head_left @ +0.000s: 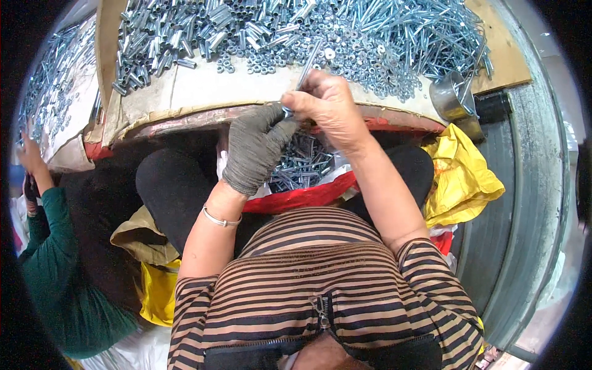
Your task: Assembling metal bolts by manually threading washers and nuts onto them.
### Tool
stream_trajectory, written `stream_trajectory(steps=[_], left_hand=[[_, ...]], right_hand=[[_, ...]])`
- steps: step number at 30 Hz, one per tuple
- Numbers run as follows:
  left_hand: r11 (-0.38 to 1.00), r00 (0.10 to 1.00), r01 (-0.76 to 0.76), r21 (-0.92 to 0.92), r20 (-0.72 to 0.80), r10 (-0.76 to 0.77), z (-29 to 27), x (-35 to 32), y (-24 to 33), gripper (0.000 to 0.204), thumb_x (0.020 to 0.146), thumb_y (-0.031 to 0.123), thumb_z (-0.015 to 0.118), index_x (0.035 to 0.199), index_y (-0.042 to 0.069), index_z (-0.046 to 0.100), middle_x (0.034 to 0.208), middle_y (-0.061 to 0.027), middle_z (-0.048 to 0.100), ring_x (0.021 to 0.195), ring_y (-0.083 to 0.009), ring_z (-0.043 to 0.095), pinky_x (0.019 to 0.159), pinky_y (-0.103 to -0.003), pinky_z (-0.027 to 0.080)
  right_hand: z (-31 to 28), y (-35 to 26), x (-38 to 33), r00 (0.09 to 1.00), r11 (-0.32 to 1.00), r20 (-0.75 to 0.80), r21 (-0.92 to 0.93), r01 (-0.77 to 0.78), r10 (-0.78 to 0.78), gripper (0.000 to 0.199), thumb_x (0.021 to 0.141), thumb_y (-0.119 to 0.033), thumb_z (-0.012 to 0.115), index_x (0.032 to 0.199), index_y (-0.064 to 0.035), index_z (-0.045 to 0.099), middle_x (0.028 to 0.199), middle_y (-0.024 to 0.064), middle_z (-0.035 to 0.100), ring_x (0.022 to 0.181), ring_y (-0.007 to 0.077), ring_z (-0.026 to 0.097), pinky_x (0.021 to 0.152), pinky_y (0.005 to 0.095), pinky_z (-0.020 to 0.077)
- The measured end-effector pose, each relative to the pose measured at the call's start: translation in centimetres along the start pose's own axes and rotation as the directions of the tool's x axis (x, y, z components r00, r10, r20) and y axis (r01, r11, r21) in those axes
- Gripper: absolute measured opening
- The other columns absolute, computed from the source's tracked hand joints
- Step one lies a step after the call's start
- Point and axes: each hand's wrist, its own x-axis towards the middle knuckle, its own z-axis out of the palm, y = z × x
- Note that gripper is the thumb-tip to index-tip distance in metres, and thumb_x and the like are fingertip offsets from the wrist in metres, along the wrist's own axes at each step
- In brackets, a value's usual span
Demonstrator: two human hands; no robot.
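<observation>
Above heaped fasteners (296, 37), bolt (304, 73) juts up from both hands' grip (290, 111)

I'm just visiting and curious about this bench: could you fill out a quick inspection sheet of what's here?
Surface: worn board worktop, edges frayed, heaped with metal parts.
Job's things: a long bolt held up at the board's edge; loose nuts and washers; sleeves; long bolts; more bolts in a red-rimmed bag on the lap.
Clutter: metal cup; yellow bag.
Grippers: left hand, in a grey glove, and bare right hand both have fingers on the bolt.
Cables: nothing seen.
Surroundings: another person's green sleeve at left; second heap of parts there.
</observation>
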Motion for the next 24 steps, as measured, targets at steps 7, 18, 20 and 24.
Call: stream_trajectory(steps=[7,18,20,24], left_hand=[[0.994,0.936,-0.004,0.105,-0.349,0.04,-1.4,0.0,-1.7,0.009,0.084,0.013,0.063,0.085,0.004,0.063,0.071,-0.0122,0.062,0.062,-0.0243,0.058,0.057,-0.033,0.045],[0.981,0.975,-0.065,0.183,-0.198,0.102,0.2,-0.3,-1.1,0.014,0.084,0.017,0.063,0.083,0.003,0.064,0.063,-0.0122,0.056,0.056,-0.0212,0.054,0.055,-0.034,0.043],[0.997,0.99,-0.011,0.08,-0.138,0.022,-0.1,-0.2,-0.4,0.013,0.083,0.016,0.063,0.084,0.003,0.064,0.066,-0.0133,0.058,0.058,-0.0222,0.056,0.056,-0.034,0.044],[0.982,0.998,0.063,-0.177,-0.019,-0.067,0.6,-0.2,-0.6,0.013,0.082,0.014,0.062,0.086,0.002,0.066,0.074,-0.0159,0.063,0.062,-0.0255,0.06,0.059,-0.035,0.046]], right_hand=[[3.6,0.2,-0.9,0.95,0.951,-0.036,-0.039,0.307,-0.309,0.049,0.093,-0.042,0.052,0.109,0.0033,0.062,0.104,0.0135,0.063,0.1,0.0171,0.056,0.09,0.0328,0.0422],[1.8,0.0,0.0,0.981,0.964,-0.137,-0.247,0.1,-0.137,0.017,0.087,-0.015,0.062,0.091,0.0017,0.062,0.071,0.0001,0.057,0.063,0.0054,0.049,0.055,0.0212,0.0417],[0.9,-1.4,-0.4,0.999,0.999,-0.05,-0.038,0.01,-0.012,0.016,0.086,-0.015,0.063,0.089,0.0014,0.063,0.069,-0.0004,0.056,0.061,0.0044,0.048,0.053,0.0199,0.04],[-0.4,-0.5,-0.4,0.998,0.995,0.022,0.079,-0.062,0.06,0.017,0.084,-0.017,0.067,0.086,-0.0004,0.064,0.068,-0.0012,0.056,0.055,0.0029,0.045,0.047,0.0176,0.0356]])
